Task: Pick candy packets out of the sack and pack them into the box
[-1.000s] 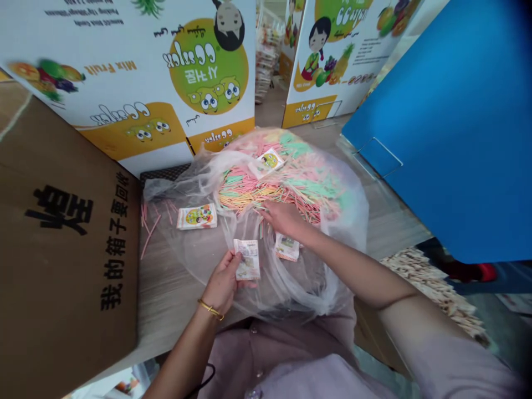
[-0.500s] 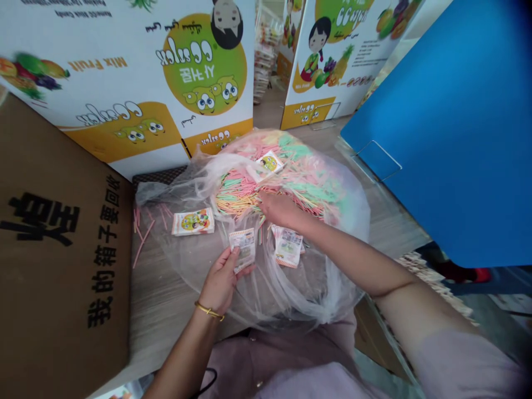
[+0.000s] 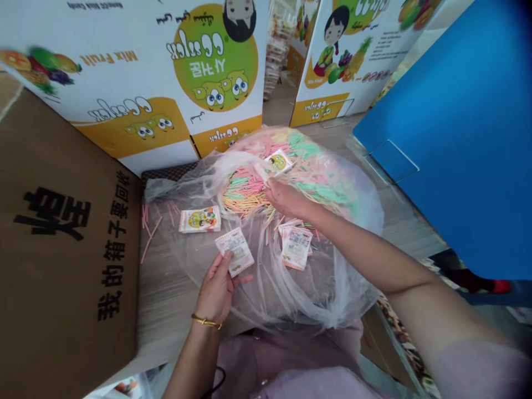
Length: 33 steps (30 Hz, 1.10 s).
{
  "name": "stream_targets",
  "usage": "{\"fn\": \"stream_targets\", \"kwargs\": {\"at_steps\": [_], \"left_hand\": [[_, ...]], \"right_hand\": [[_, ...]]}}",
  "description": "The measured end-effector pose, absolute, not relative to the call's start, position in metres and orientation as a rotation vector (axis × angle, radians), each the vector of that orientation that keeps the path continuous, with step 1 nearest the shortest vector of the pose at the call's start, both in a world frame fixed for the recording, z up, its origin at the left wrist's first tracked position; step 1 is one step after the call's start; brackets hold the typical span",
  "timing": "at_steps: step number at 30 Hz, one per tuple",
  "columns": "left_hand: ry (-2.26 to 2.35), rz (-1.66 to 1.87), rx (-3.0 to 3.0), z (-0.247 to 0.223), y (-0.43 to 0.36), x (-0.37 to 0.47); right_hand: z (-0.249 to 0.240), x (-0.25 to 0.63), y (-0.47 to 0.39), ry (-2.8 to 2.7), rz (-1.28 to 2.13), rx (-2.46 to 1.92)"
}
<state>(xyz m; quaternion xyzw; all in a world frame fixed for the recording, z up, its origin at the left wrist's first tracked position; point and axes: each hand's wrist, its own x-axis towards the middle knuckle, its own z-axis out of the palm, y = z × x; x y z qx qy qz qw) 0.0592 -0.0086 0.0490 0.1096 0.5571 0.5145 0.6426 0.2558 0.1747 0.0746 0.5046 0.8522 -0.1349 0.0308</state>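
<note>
My left hand (image 3: 216,285) pinches a small printed packet (image 3: 235,252) by its lower left edge, thumb on top. My right hand (image 3: 286,198) is over a heap of thin pink, green and yellow candy sticks (image 3: 245,191) in a large clear plastic bag (image 3: 361,208). Its fingers are curled together at the bag's opening; what they hold, if anything, is hidden. Just beyond them a packet (image 3: 279,161) lies on the bag. Another small stack of packets (image 3: 200,219) lies to the left, and several more packets (image 3: 296,247) rest below my right forearm.
Printed white cartons (image 3: 137,72) stand behind the bag, and a brown cardboard box (image 3: 70,233) is at the left. A blue panel (image 3: 461,127) with a wire loop (image 3: 394,160) is at the right. Loose sticks (image 3: 150,239) lie on the table (image 3: 166,299) near the brown box.
My right hand has shifted slightly up, from the sticks toward the bag's opening. The packet in my left hand has turned and moved a little left. The whole view has shifted slightly.
</note>
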Motion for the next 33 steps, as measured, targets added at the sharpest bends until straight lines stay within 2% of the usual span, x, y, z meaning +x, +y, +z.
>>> {"fn": "stream_targets", "kwargs": {"at_steps": [5,10,19,25,30,33], "left_hand": [[1.254,1.177,0.289,0.047,-0.010,0.061],[1.258,1.263,0.259,0.040,-0.008,0.060],[1.262,1.237,0.266,0.033,-0.002,0.057],[1.210,1.242,0.283,0.037,0.010,0.054],[1.165,1.231,0.280,0.045,0.021,0.056],[1.153,1.250,0.275,0.046,0.026,0.058]], "right_hand": [[0.066,0.196,0.172,2.701,-0.489,1.401],[0.066,0.154,0.169,2.606,-0.381,1.349],[0.076,0.155,0.185,2.518,-0.354,1.185],[0.070,0.183,0.192,2.643,-0.320,1.310],[0.064,0.202,0.197,2.733,-0.635,1.509],[0.057,0.207,0.198,2.722,-1.115,1.681]]}}
